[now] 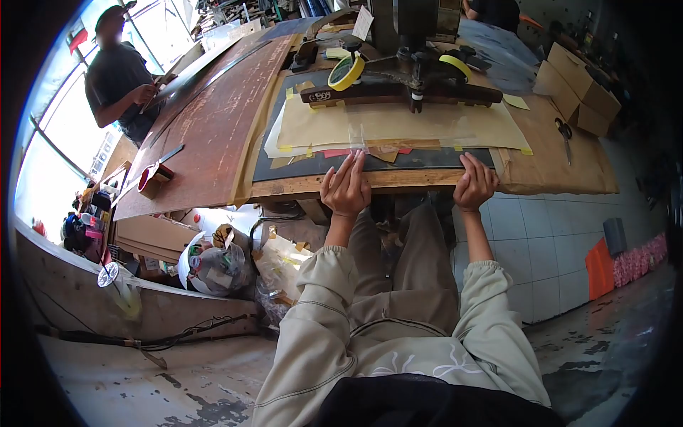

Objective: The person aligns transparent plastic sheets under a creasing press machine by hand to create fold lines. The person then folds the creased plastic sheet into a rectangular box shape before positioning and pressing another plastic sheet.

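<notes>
Where a dark bar (398, 95) spans the bench (420, 179), item one is a tan paper sheet (455, 129), yellow tape at its edges, lying beneath the bar and over a dark mat (420, 163); at its near edge, left hand (346, 186) and right hand (476, 183), fingers curled, whether pinching anything cannot be told. Further items: two yellow tape rolls, one left (346, 73), one right (455, 67), by the bar; scissors (565, 135), right; open cardboard box (580, 92), far right; reddish-brown board (206, 121), left; another person (122, 80), far left.
</notes>
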